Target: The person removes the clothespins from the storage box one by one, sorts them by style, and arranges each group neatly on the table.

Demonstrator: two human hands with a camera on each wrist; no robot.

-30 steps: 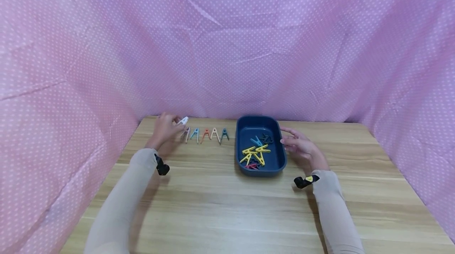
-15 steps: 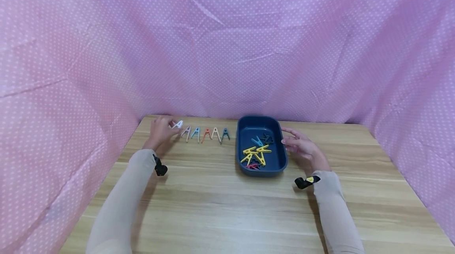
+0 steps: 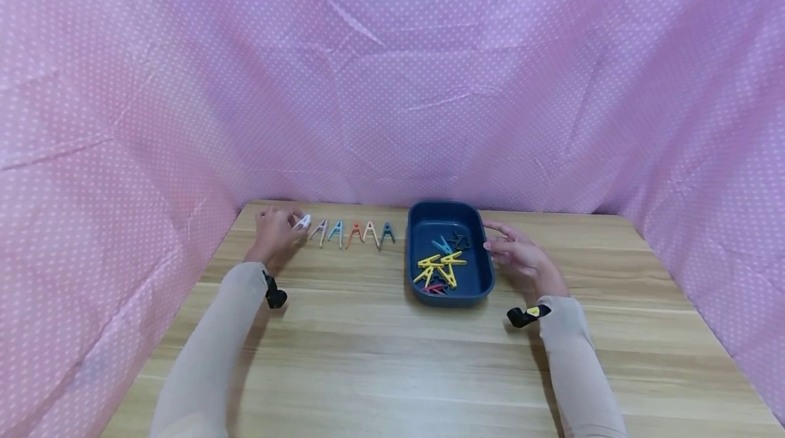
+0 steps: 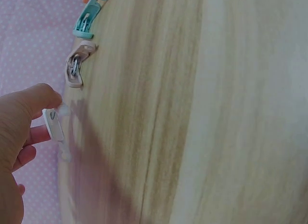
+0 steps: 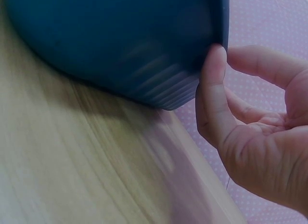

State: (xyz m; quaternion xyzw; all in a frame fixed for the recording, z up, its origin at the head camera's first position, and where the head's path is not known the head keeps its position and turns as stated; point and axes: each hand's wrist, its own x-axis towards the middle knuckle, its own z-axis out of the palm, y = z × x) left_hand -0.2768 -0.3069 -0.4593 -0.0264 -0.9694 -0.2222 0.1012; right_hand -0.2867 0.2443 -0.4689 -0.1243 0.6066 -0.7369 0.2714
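In the head view my left hand [image 3: 274,230] pinches a white clothespin [image 3: 303,221] at the left end of a row on the wooden table. Thumb and fingertips meet around it in the left wrist view, with its legs [image 4: 65,151] close over the tabletop edge. To its right, the row runs pale pink [image 3: 319,229], light blue [image 3: 336,231], orange, cream and dark teal clothespins. My right hand [image 3: 518,247] holds the right rim of a dark blue plastic box [image 3: 480,280] by thumb and fingertips. Inside lie several yellow clothespins [image 3: 451,257], with blue, red and dark ones.
The wooden table [image 3: 368,356] extends toward me in front of the row and box. A pink polka-dot cloth [image 3: 392,118] hangs behind its back edge and along both sides. Black camera mounts [image 3: 276,295] sit on both wrists.
The left hand has moved left and nearer to me with the white clothespin, lowering it beside the pale pink one, which is now uncovered. The right hand and box have stayed put.
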